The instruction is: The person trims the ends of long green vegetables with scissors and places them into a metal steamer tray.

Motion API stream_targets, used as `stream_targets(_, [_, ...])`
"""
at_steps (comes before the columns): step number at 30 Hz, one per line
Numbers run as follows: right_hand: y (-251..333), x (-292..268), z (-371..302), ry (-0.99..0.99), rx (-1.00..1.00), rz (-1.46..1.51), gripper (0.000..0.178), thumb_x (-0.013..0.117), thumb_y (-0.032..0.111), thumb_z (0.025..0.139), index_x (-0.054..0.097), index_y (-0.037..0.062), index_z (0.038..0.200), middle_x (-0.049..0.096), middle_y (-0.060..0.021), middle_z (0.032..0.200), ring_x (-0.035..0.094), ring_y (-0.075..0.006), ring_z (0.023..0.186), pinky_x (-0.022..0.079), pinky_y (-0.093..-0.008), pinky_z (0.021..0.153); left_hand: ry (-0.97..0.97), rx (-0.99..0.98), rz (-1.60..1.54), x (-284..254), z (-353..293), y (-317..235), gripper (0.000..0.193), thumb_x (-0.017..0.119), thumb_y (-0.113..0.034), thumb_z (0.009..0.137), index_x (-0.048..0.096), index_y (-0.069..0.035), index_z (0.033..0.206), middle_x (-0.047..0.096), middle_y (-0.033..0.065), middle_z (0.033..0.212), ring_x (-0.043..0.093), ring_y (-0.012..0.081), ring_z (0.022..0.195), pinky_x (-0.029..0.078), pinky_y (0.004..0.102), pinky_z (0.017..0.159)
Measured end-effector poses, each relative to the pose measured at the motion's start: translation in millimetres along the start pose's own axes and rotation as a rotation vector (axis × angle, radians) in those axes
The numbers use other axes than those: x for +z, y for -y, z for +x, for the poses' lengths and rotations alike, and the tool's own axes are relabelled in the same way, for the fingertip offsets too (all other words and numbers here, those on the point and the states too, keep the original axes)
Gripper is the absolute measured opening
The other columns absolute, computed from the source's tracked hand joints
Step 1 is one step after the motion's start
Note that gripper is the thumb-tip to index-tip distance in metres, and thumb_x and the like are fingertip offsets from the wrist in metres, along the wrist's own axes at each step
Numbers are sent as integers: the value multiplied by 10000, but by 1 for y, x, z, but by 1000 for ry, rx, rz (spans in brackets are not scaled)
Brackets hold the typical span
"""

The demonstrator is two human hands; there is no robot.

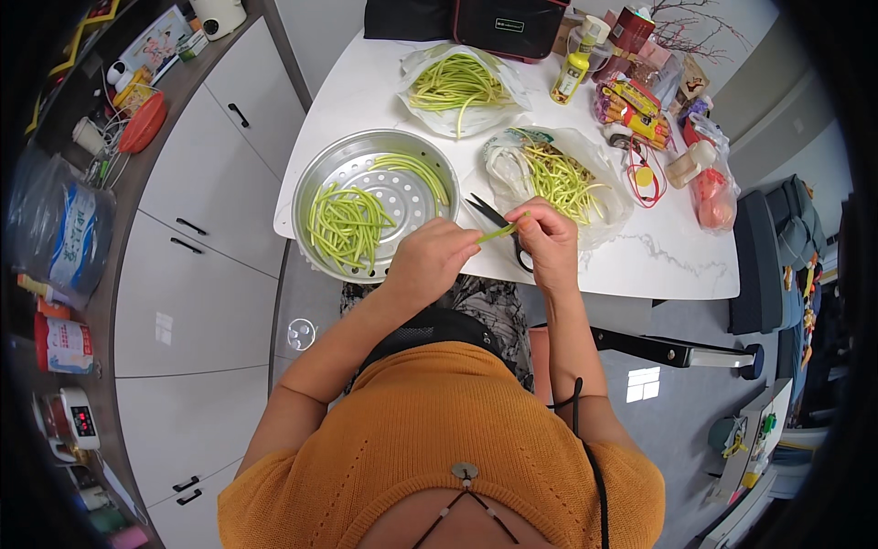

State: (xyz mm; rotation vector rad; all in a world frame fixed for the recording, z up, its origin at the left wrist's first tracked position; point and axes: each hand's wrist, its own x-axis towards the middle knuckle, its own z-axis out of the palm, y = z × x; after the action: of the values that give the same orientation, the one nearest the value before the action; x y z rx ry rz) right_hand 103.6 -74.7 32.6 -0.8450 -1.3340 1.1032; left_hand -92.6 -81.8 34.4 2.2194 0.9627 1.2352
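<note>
My left hand point(428, 259) and my right hand point(551, 245) pinch a short length of green vegetable stem point(497, 234) between them, above the table's near edge. Just behind it lie black scissors point(486, 211), partly hidden by my right hand. To the left stands a round metal steamer pan point(306, 178) with a holed bottom. Inside are a pile of cut green stems point(347, 231) and a smaller bundle of longer ones point(416, 169). A white plastic bag point(608, 206) beyond my right hand holds yellowish-green stem scraps point(558, 178). Farther back, long whole stems point(460, 82) fill another open bag point(412, 66).
The white marble-patterned table point(681, 265) also bears a yellow-green bottle point(572, 75), food packets point(636, 110), a red cord point(647, 174) and a bag of pinkish round things point(712, 199). A black case point(508, 27) stands at the back. White cabinets point(197, 293) run along the left.
</note>
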Motion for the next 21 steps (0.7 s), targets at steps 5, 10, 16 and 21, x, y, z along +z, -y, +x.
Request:
stream_targets(5, [11,7,0,-90,-57,-158,158,623,133,874,679,-2,933,608,-36,822,523,-96,743,410,-214,652,0,-77,-45,1,1,-5,164,647,-64,800,655,-3,952,598,111,735,551,229,657,435,319,604])
stream_targets(10, [8,11,1,-180,-257,-625,129,602,145,882,648,24,886,599,-79,739,551,-175,620,441,-276,580,41,-326,-179,3,0,-9,157,626,-58,834,648,19,970,623,85,758,567,132,654,442,260,596])
stream_targets(16, [10,14,-3,-88,-262,-884,174,562,170,898,561,41,781,552,-113,692,547,-306,594,435,-360,532,-20,-410,-265,5,1,-1,159,606,-50,853,645,35,982,640,79,802,586,97,704,458,225,634])
stream_targets(21, [9,18,-3,4,-240,-928,214,552,222,898,558,43,781,559,-120,701,554,-332,620,435,-396,541,-47,-362,-300,6,6,-5,168,601,-51,858,645,35,995,643,61,808,590,97,711,462,221,643])
